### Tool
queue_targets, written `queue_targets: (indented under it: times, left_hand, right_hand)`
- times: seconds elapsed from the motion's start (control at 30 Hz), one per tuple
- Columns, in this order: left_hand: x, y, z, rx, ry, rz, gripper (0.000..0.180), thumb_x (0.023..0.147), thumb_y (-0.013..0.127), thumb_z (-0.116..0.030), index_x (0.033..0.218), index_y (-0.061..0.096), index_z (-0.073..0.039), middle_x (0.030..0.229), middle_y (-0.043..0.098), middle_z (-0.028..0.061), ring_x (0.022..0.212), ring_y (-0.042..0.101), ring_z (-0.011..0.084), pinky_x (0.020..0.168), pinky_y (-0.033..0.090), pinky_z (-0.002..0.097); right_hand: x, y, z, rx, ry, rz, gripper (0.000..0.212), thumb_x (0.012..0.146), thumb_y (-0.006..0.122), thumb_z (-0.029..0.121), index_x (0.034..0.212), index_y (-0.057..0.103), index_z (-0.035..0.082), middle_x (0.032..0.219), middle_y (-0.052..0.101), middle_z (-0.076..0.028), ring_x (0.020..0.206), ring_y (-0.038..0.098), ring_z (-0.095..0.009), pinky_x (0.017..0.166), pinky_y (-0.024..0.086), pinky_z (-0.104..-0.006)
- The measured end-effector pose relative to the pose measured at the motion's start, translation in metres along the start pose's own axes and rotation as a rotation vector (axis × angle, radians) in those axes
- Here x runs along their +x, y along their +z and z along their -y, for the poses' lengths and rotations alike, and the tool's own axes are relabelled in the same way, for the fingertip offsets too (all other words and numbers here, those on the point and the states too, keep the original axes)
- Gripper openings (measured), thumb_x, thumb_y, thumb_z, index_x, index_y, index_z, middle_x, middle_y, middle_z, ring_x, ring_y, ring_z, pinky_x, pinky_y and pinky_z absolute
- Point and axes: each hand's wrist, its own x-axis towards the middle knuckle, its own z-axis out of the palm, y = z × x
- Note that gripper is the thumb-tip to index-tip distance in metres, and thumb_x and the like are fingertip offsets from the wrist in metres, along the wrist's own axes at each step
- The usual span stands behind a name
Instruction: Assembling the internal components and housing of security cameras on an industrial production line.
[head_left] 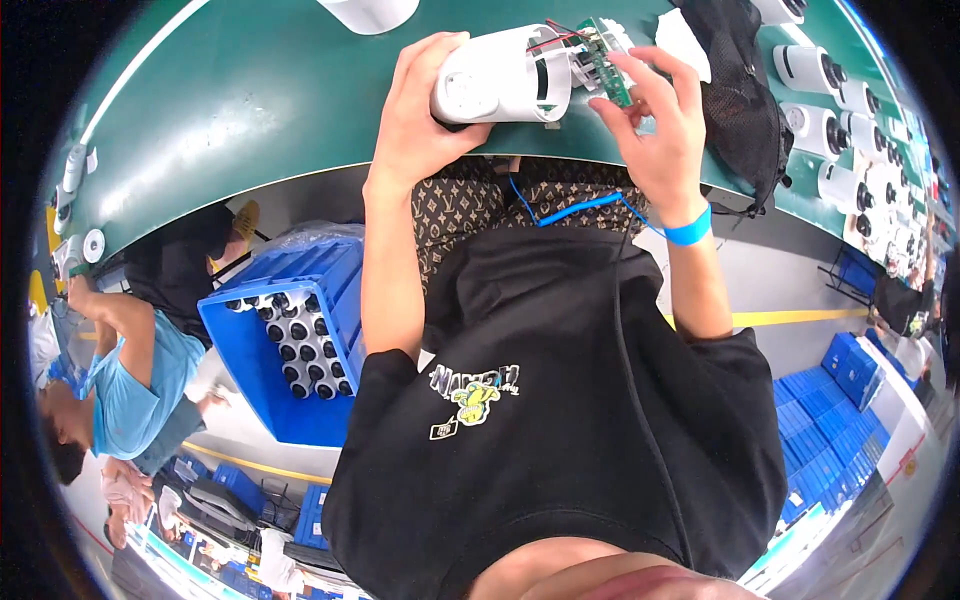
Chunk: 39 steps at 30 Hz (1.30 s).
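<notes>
White cylindrical housing (510,72), above the green table (250,100), is gripped at its left end by the left hand (418,110). Beside the housing's open end, the right hand (660,122) pinches a green circuit board (606,66) trailing red wire (558,41). Right of the housing lies a black mesh bag (742,110).

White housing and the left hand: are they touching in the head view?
Touching. The head view shows the left hand wrapped around the left end of the white housing, its thumb against the lower edge.
</notes>
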Motion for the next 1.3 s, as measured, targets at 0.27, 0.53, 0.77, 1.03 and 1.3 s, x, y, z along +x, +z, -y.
queue_targets:
  times: [0.27, 0.53, 0.77, 1.03, 1.3]
  left_hand:
    - [0.004, 0.000, 0.002, 0.072, 0.011, 0.008, 0.081, 0.052, 0.082, -0.008, 0.126, 0.048, -0.005, 0.123, 0.050, 0.0136, 0.114, 0.051, 0.0304, 0.095, 0.044, 0.0382]
    - [0.001, 0.001, 0.002, 0.065, -0.004, -0.025, 0.082, 0.052, 0.083, -0.010, 0.125, 0.048, -0.005, 0.122, 0.051, 0.0147, 0.114, 0.051, 0.0303, 0.095, 0.044, 0.0380]
    - [-0.002, 0.000, 0.005, 0.032, -0.062, -0.045, 0.082, 0.051, 0.084, -0.011, 0.125, 0.049, -0.006, 0.122, 0.051, 0.0133, 0.113, 0.051, 0.0294, 0.094, 0.044, 0.0377]
    - [-0.002, -0.001, 0.007, -0.014, -0.166, -0.053, 0.081, 0.053, 0.085, -0.007, 0.124, 0.047, -0.002, 0.119, 0.050, 0.0083, 0.109, 0.053, 0.0199, 0.093, 0.043, 0.0322]
    - [0.002, -0.001, 0.007, -0.056, -0.151, -0.049, 0.083, 0.048, 0.083, -0.009, 0.124, 0.049, -0.005, 0.120, 0.053, 0.0125, 0.112, 0.052, 0.0280, 0.094, 0.044, 0.0364]
  right_hand:
    - [0.019, -0.013, -0.009, -0.066, -0.280, -0.024, 0.019, 0.072, 0.073, -0.002, 0.090, 0.066, 0.001, 0.099, 0.067, -0.008, 0.085, 0.065, -0.019, 0.073, 0.053, -0.0289]
    - [0.018, -0.005, -0.011, 0.126, 0.087, -0.172, 0.028, 0.082, 0.065, -0.004, 0.110, 0.061, -0.001, 0.099, 0.067, -0.010, 0.087, 0.063, -0.012, 0.075, 0.053, -0.0253]
    - [0.019, -0.006, -0.010, -0.044, 0.162, -0.200, 0.020, 0.082, 0.066, -0.001, 0.101, 0.066, 0.003, 0.092, 0.067, -0.008, 0.081, 0.064, -0.012, 0.066, 0.052, -0.0238]
    - [0.027, 0.009, -0.002, 0.014, -0.378, -0.437, 0.013, 0.080, 0.063, -0.010, 0.091, 0.064, -0.004, 0.090, 0.062, -0.014, 0.069, 0.065, -0.018, 0.055, 0.055, -0.0232]
    - [0.064, -0.033, 0.040, -0.057, -0.335, 0.061, 0.019, 0.080, 0.065, -0.002, 0.098, 0.060, -0.002, 0.089, 0.060, -0.010, 0.076, 0.060, -0.017, 0.064, 0.049, -0.0251]
